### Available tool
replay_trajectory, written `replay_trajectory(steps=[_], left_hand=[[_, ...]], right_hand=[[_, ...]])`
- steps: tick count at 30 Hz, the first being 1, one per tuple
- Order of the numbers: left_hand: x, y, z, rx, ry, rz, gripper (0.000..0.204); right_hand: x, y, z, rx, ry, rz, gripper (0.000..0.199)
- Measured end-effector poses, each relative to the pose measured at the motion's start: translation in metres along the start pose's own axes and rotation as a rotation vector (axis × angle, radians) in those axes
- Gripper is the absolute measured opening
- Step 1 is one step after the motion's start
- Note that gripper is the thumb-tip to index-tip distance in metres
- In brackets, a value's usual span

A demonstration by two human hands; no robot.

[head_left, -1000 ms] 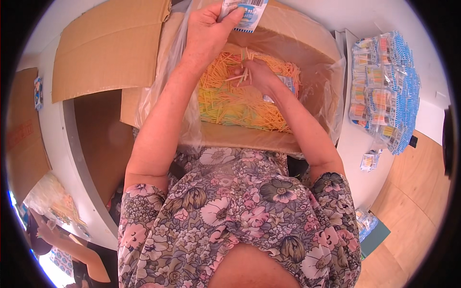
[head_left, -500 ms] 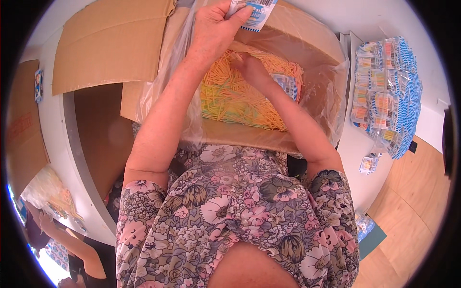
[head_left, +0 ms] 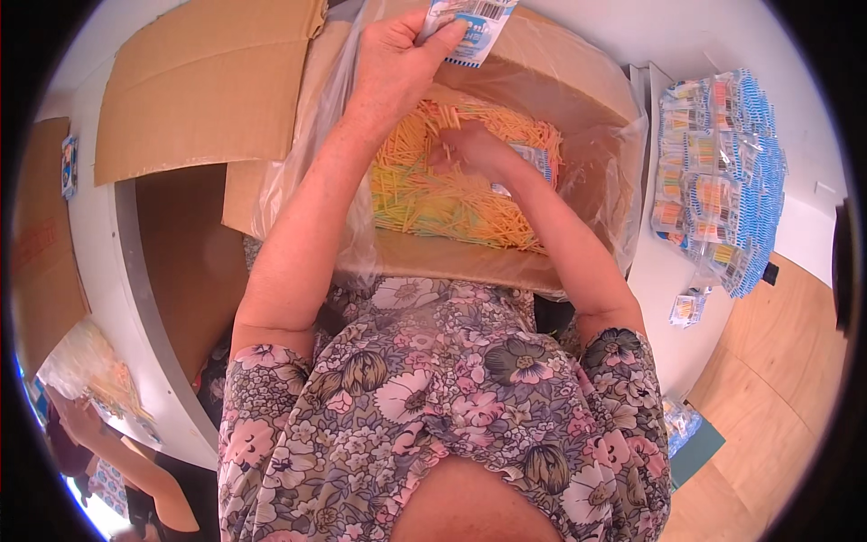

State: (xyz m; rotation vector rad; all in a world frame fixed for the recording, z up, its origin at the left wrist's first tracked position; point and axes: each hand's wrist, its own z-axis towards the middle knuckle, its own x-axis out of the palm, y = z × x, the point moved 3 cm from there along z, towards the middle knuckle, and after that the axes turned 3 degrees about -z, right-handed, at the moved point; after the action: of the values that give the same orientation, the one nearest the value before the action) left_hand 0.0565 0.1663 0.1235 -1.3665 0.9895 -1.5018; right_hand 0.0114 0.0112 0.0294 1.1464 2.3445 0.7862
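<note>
The small packet is cut off by the top edge, so only its lower part shows, above the far side of the cardboard box. The left hand pinches it, fingers closed on its lower edge. The right hand rests in the heap of yellow and orange sticks in the plastic-lined box, fingers curled on a few sticks; its fingertips are partly hidden. Filled packets lie stacked on the table to the right.
</note>
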Motion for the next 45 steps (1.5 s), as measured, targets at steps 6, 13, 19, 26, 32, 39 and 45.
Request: replay_trajectory(steps=[6,13,19,26,32,39,45], left_hand=[[0.005,-0.002,-0.001,0.024,-0.002,-0.012,0.018],[0.006,-0.002,-0.002,0.01,-0.016,0.017,0.02],[0.006,-0.001,-0.001,0.077,-0.008,0.025,0.018],[0.013,-0.007,-0.003,-0.058,0.04,-0.133,0.016],[0.008,-0.003,-0.005,-0.158,0.06,-0.109,0.015],[0.022,0.02,-0.026,-0.441,0.793,0.231,0.015],[0.041,0.019,-0.039,-0.464,0.939,0.132,0.015]], right_hand=[[-0.016,-0.024,0.01,-0.04,-0.023,0.47,0.019],[-0.021,-0.003,0.038,-0.198,-0.273,0.713,0.013],[-0.025,-0.018,0.045,-0.11,-0.09,0.712,0.02],[-0.032,-0.005,0.044,-0.187,-0.131,0.743,0.024],[-0.034,0.021,-0.019,-0.349,-0.108,0.912,0.021],[-0.043,0.043,-0.064,-0.569,-0.316,1.138,0.025],[-0.027,0.041,-0.076,-0.496,-0.314,0.848,0.023]])
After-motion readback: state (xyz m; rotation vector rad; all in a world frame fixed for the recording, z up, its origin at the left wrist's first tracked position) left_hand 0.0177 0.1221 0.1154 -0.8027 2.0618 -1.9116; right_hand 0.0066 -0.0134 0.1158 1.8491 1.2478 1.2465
